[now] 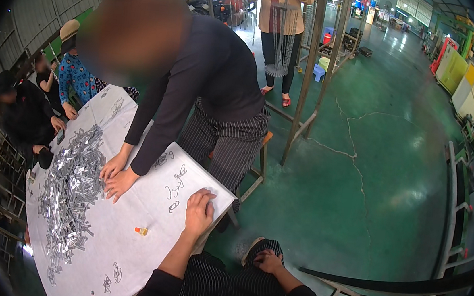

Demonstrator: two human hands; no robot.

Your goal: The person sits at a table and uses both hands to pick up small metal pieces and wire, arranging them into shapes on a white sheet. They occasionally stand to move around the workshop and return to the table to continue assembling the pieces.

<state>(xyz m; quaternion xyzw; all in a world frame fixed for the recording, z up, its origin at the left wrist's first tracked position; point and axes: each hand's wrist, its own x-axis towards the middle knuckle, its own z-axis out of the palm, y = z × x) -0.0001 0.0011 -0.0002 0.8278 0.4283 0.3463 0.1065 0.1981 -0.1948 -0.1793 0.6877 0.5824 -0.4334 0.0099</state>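
My left hand [200, 209] rests on the near right edge of a white-covered table [181, 234], fingers bent loosely, with nothing seen in it. Just beyond it lies a loose row of thin dark loops [175, 190]. My right hand [268, 262] lies on my knee over striped trousers, holding nothing that I can see. On the left part of the table spreads a large heap of small shiny metal strips [71, 188]. A co-worker's two hands [118, 176] press at the right side of this heap. A small yellow bottle with an orange cap [141, 231] lies between the heap and my left arm.
The co-worker in black [211, 58] leans over the table from the far side. More people [77, 73] are along its far left. Another person [284, 26] stands behind a metal frame [309, 69] with hanging strands. Green floor [374, 162] and a metal rail [448, 228] lie rightward.
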